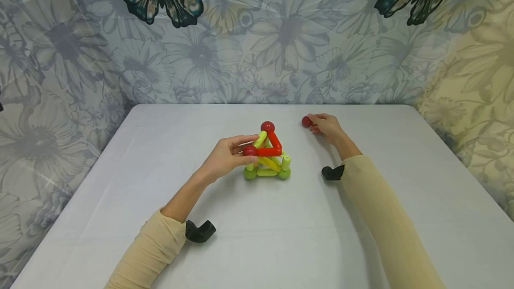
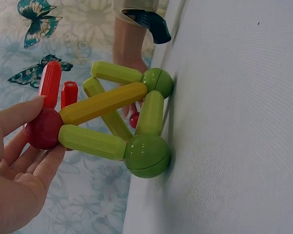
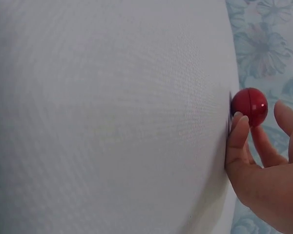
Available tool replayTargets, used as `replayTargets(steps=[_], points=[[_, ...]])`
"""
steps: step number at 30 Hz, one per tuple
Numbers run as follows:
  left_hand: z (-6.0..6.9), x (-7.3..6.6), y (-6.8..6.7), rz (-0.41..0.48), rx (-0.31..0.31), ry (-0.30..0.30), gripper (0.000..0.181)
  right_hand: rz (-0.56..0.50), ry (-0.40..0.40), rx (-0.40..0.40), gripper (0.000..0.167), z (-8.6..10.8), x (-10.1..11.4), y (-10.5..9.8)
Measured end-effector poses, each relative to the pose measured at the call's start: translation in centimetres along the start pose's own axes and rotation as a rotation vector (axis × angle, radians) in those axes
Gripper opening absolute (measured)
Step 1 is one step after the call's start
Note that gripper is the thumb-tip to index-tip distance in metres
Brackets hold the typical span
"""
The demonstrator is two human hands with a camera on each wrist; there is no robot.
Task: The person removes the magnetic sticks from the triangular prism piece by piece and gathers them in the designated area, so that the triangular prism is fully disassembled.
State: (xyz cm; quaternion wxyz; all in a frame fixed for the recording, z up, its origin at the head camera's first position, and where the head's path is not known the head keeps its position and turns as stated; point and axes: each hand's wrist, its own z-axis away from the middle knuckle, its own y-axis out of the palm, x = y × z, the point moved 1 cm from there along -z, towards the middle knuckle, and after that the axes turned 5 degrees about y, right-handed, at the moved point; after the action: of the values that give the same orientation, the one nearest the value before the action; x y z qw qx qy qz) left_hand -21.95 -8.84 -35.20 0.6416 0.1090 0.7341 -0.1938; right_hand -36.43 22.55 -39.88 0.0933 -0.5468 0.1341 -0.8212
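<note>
Your left hand grips the red corner ball of the ball-and-rod frame on the worktop; your right hand, loosely spread, touches a loose red ball near the far edge.

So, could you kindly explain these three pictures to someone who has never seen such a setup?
There is no machine here, just a person's bare hands. The wide picture comes from a camera on the head, the two close ones from a camera on each wrist. On the white table are a toy frame of coloured rods and balls and a loose red ball. The left hand holds the frame by a red corner ball. The right hand has its fingers at the loose ball's edge, thumb apart.
</note>
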Motion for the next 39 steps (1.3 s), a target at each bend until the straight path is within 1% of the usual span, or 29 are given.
replayTargets(steps=[5,8,13,16,20,25,27,29,31,34,39], points=[[0.0,0.1,0.1,0.002,0.004,0.003,0.052,-0.022,0.004,0.005,0.064,0.1,-0.2,-0.2],[0.0,0.2,0.1,0.008,0.007,0.006,0.052,-0.101,0.017,0.006,0.066,0.3,-0.3,-0.6],[-0.1,0.2,0.1,0.010,0.006,0.006,0.053,-0.264,0.065,-0.006,0.065,0.8,-0.5,-1.8],[-0.1,0.1,0.1,0.007,0.004,0.003,0.053,-0.280,0.070,-0.002,0.066,1.4,-0.5,-2.3],[-0.1,0.1,0.0,0.010,0.003,0.002,0.053,-0.255,0.035,0.017,0.069,2.1,-0.5,-2.9],[0.0,0.0,0.0,0.012,0.001,0.000,0.053,-0.296,-0.041,0.031,0.067,3.7,-0.4,-3.2],[0.0,-0.1,0.0,0.013,0.000,-0.002,0.053,-0.323,-0.064,0.060,0.068,4.4,-0.4,-3.2],[0.0,-0.1,0.0,0.013,-0.001,-0.003,0.053,-0.344,-0.071,0.116,0.071,5.1,-0.4,-3.2],[0.0,-0.1,0.0,0.011,-0.002,-0.003,0.053,-0.375,-0.058,0.184,0.074,5.8,-0.4,-3.2],[0.0,-0.2,-0.1,0.011,-0.001,-0.002,0.052,-0.407,-0.018,0.284,0.077,6.8,-0.3,-2.8],[0.0,-0.1,-0.1,0.012,0.002,0.001,0.052,-0.395,0.017,0.391,0.071,8.4,0.1,-1.6]])
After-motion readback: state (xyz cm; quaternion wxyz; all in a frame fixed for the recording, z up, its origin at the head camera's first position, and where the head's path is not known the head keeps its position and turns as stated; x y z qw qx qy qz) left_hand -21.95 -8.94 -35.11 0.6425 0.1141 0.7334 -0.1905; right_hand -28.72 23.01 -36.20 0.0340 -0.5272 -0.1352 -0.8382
